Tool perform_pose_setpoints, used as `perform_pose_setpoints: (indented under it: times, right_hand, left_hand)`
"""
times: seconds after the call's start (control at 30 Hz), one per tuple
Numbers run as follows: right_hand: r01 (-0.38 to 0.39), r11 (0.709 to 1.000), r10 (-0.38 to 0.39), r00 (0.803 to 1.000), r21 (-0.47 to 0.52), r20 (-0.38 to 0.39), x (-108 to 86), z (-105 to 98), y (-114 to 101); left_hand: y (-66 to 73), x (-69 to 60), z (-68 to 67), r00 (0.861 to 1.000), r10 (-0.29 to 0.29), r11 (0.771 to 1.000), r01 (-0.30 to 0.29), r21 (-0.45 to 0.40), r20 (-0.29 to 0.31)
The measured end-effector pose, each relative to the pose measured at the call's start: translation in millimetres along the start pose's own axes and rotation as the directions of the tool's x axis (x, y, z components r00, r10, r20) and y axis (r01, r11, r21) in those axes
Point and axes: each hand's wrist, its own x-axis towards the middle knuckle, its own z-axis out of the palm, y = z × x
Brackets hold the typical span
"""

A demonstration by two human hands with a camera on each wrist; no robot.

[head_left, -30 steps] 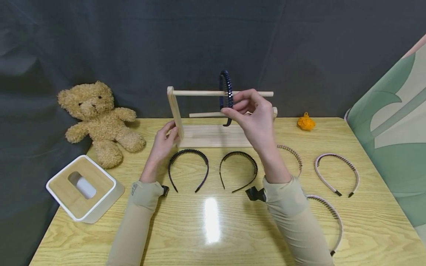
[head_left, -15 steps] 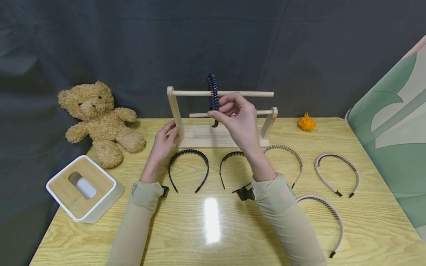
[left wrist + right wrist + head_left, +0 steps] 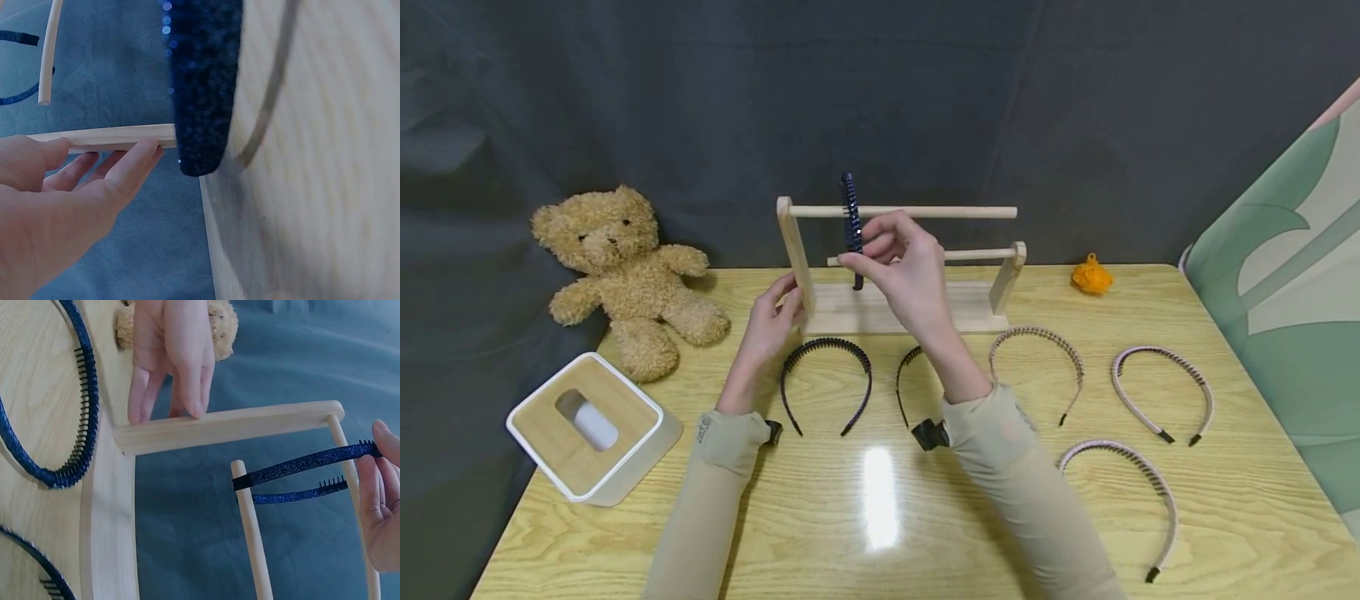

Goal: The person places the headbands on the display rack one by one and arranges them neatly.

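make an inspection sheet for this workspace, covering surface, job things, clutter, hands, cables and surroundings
Surface: wooden table, with a bright reflection near the front.
Job's things: wooden rack; one dark blue headband held up, crossing the upper rod in the head view; two dark headbands and three pale headbands on the table.
Clutter: teddy bear and white box on the left; small orange object at the back right.
Hands: left hand touches the left upright; right hand pinches the blue headband.
Cables: nothing seen.
Surroundings: dark cloth behind; green-patterned panel on the right.
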Motion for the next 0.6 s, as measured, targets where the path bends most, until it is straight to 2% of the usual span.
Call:
perform_pose_setpoints:
  times: [0.33,0.6]
  right_hand:
    - [-0.008,1.0,0.009,0.999,-0.017,0.037,1.5,23,5]
    - [-0.014,1.0,0.015,0.999,-0.023,0.032,4.9,36,6]
  left_hand:
    - [-0.1,-0.9,0.1,1.0,-0.003,1.0,0.003,-0.006,-0.005]
    - [0.3,-0.7,0.1,1.0,0.0,1.0,0.0,0.002,-0.01]
